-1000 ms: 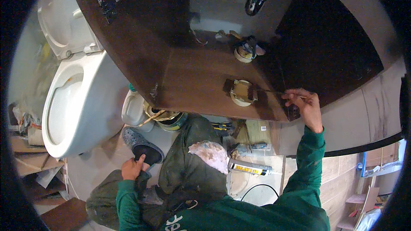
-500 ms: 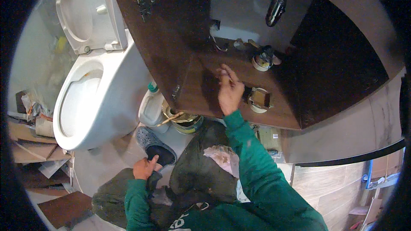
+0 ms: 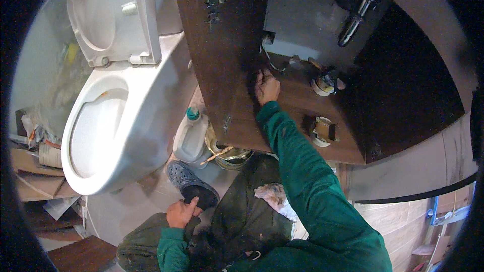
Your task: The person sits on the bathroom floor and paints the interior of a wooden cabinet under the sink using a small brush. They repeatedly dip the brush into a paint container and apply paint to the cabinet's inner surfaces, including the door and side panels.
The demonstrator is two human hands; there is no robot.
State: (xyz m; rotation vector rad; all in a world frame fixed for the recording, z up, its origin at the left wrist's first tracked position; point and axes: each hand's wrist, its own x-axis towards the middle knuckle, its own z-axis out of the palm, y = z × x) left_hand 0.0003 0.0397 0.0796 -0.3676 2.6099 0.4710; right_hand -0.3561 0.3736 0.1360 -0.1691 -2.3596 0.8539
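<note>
Right hand [image 3: 266, 87] reaches forward while left hand [image 3: 181, 213] rests low.

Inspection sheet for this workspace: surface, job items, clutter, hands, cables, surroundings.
Surface: brown cabinet floor, cluttered at the back.
Job items: near round white item bears a brown piece; rear round white item has dark stuff on it.
Clutter: jug, can with a stick, rag on the thigh.
Hands: right hand by the cabinet's left wall, grip unclear; left hand by the clog.
Cables: thin pale line at back left, cable or hose unclear.
Surroundings: toilet, lid raised; drain pipe above.
</note>
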